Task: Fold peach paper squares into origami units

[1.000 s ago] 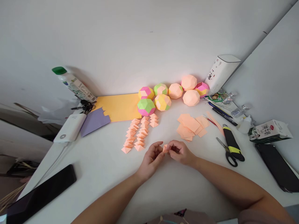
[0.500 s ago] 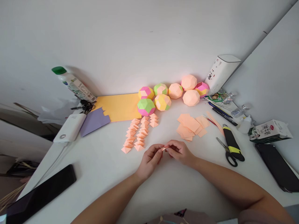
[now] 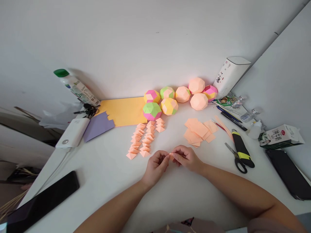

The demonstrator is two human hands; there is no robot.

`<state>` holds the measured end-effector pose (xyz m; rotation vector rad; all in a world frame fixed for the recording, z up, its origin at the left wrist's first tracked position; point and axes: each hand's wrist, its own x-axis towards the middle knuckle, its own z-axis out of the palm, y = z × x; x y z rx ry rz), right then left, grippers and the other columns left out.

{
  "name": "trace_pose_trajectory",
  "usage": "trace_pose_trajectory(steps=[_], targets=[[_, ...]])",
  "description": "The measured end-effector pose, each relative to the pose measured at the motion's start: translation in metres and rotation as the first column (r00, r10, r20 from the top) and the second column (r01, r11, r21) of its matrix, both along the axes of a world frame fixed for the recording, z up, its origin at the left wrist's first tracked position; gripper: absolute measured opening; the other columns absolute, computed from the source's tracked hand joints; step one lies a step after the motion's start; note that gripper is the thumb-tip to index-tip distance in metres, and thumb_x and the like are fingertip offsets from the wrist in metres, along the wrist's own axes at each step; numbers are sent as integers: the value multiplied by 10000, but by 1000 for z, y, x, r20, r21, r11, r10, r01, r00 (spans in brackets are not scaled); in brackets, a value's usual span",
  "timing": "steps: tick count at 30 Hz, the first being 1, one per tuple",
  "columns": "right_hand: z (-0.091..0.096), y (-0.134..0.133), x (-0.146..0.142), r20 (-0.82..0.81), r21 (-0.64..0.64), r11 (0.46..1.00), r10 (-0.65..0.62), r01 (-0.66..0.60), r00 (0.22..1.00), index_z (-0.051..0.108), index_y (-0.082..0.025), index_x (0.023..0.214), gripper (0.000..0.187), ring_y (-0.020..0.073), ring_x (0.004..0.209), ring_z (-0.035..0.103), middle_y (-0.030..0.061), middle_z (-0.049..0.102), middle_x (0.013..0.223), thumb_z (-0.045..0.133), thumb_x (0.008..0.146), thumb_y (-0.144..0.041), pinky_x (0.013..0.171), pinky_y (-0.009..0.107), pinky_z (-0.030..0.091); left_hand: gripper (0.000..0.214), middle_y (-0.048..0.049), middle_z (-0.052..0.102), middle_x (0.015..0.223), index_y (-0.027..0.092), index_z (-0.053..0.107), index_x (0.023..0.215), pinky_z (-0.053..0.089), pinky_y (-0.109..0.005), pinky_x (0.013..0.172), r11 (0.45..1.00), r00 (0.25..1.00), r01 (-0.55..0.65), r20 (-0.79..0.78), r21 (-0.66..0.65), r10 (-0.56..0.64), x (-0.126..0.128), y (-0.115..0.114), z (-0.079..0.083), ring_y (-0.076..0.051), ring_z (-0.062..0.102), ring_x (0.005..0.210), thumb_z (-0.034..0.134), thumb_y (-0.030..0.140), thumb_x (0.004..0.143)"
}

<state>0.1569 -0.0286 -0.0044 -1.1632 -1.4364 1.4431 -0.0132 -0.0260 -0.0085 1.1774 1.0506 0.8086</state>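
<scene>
Between my fingertips is a small piece of peach paper (image 3: 171, 156), mostly covered by the fingers. My left hand (image 3: 157, 164) pinches its left side between thumb and forefinger. From the other side my right hand (image 3: 186, 158) pinches it too, thumb towards me. Left of my hands lie rows of folded peach paper pieces (image 3: 136, 141), overlapping one another. A loose pile of flat peach paper pieces (image 3: 198, 129) is beyond my right hand. Several faceted paper balls (image 3: 169, 106) in peach, yellow, green and pink stand along the wall.
Scissors (image 3: 236, 158) and a black-and-yellow cutter (image 3: 241, 149) lie to the right, near pens (image 3: 230, 116), small bottles and a milk carton (image 3: 280, 136). Yellow card (image 3: 126, 111), purple card (image 3: 99, 127), a white power bank (image 3: 73, 133) and a black phone (image 3: 46, 200) are left.
The peach paper between my fingertips has turned and now shows more of its face. My fingers have shifted slightly around it; the other things on the table have stayed put.
</scene>
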Motion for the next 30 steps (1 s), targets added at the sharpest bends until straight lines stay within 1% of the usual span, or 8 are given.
trace_pose_trajectory(steps=[3, 6, 13, 17, 22, 26, 30], targets=[[0, 0, 0, 5, 19, 1000, 10, -10, 1000, 570, -172, 824, 219, 108, 519, 527, -6, 564, 623, 552, 854, -389, 507, 245, 472, 260, 57, 480, 545, 165, 525, 801, 304, -185, 431, 1000, 1000, -17, -4, -13, 17, 0, 0, 0, -63, 395, 444, 541, 422, 833], [0, 0, 1, 23, 34, 999, 3, -4, 1000, 569, -176, 819, 209, 109, 521, 519, -12, 546, 613, 549, 857, -380, 509, 248, 466, 250, 55, 482, 552, 173, 511, 808, 318, -190, 442, 999, 999, -39, 28, -9, 39, -1, 1, -2, -71, 416, 454, 526, 420, 845], [0, 1, 1, 5, 27, 1000, -12, 12, 1000, 528, -182, 808, 213, 106, 526, 522, -10, 553, 648, 532, 863, -387, 520, 249, 460, 218, 66, 482, 531, 189, 485, 837, 347, -202, 470, 993, 991, -120, 60, 17, 118, -1, 2, -6, -78, 434, 449, 505, 404, 865], [-2, 1, 2, 4, 21, 1000, -1, 1, 1000, 529, -180, 833, 195, 107, 540, 529, -1, 566, 681, 526, 869, -371, 535, 253, 460, 208, 69, 491, 516, 191, 497, 851, 359, -206, 476, 992, 990, -122, 72, 20, 120, -1, 2, -7, -84, 448, 450, 518, 398, 860], [-3, 0, 2, 6, 21, 1000, -12, 12, 1000, 538, -179, 838, 206, 105, 537, 537, 4, 586, 703, 531, 862, -384, 536, 253, 464, 219, 69, 493, 501, 192, 502, 823, 360, -206, 471, 991, 989, -133, 71, 16, 132, -1, 3, -8, -86, 449, 443, 520, 408, 855], [-4, 0, 1, 7, 9, 1000, -18, 18, 1000, 538, -181, 836, 203, 102, 533, 536, 3, 588, 706, 533, 861, -382, 531, 249, 463, 227, 70, 492, 499, 193, 497, 816, 358, -203, 468, 993, 991, -115, 71, 6, 114, -1, 3, -7, -85, 447, 444, 514, 416, 856], [-5, 0, 2, -5, 8, 1000, -18, 18, 1000, 537, -181, 833, 195, 101, 532, 538, -1, 584, 700, 540, 857, -374, 529, 246, 462, 238, 57, 523, 574, 185, 511, 877, 353, -200, 457, 993, 988, -117, 96, -16, 118, 0, 4, -9, -73, 446, 442, 542, 418, 837]])
